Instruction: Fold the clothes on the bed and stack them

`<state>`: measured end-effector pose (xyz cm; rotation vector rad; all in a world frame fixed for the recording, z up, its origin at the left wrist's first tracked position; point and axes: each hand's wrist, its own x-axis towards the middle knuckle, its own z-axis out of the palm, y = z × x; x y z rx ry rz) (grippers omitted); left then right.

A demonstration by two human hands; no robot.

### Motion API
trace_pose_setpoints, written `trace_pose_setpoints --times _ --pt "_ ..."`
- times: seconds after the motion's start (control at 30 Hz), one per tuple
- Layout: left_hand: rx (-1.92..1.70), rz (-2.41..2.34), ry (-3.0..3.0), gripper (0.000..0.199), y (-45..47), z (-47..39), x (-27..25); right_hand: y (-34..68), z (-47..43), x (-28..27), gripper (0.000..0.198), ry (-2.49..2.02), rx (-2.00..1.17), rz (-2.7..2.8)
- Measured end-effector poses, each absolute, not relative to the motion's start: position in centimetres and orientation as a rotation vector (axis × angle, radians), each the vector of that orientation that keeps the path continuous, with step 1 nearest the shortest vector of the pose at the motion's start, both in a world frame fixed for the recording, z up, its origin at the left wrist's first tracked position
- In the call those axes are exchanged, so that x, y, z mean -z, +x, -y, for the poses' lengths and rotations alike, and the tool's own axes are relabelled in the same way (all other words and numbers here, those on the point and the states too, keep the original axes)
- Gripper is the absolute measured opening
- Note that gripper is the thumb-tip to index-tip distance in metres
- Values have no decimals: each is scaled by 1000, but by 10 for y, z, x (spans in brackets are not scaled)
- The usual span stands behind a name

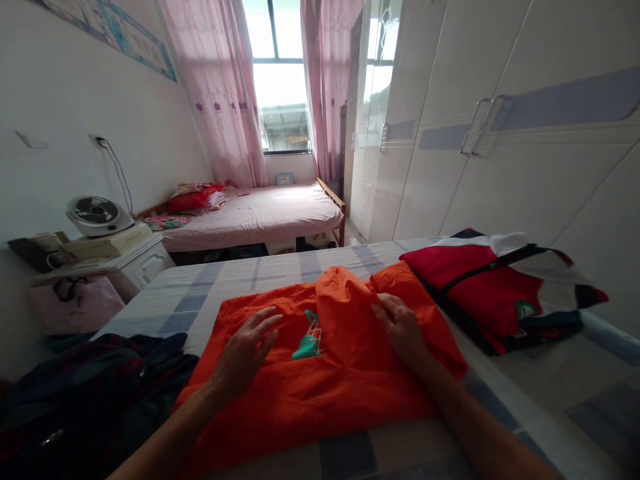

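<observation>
An orange garment (pixel 345 393) with a green and white print lies spread on the bed before me, one part folded over its upper middle. My left hand (pixel 250 343) is over its left half, beside the print, fingers stretched and apart with nothing in them. Along the folded part's right edge, my right hand (pixel 403 327) has its fingers bent close together on the orange cloth. Its fingertips are partly hidden, but they appear to grip the fabric. To the right rests a stack of folded clothes (pixel 480 267), red, white and black on top.
Dark clothing (pixel 115 393) is heaped at the left of the checked bedsheet (pixel 200 283). Beyond stands a second bed (pixel 280 213) with a pink sheet. A fan (pixel 97 212) sits on a cabinet at left, above a pink bag (pixel 80 307). White wardrobes (pixel 460 187) line the right.
</observation>
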<state>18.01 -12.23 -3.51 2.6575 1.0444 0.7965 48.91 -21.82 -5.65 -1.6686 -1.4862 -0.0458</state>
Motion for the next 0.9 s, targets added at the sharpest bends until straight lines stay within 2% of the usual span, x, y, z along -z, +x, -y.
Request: trace_pose_setpoints --times 0.2,0.33,0.43,0.5,0.6,0.7,0.83,0.9 --pt "-965 -774 2723 36 238 123 -19 469 230 51 28 -1389 294 1979" --pt "-601 -494 2925 37 290 123 -30 460 232 50 27 -1341 347 2150" --pt "-361 -701 2877 35 330 122 -22 457 233 49 25 -1309 345 2221" --pt "-349 -880 2815 40 352 120 -13 455 233 49 25 -1318 348 2248" --pt "-409 -1068 2700 32 370 112 -7 454 234 50 26 -1354 332 2275" --pt "-536 -1141 2567 22 359 106 -17 455 234 51 29 -1372 334 2263" --pt "-766 -1207 2362 32 299 116 -39 460 235 46 34 -1417 250 2113" --pt "-879 -1220 2186 28 257 133 -41 465 239 41 36 -1476 200 2037"
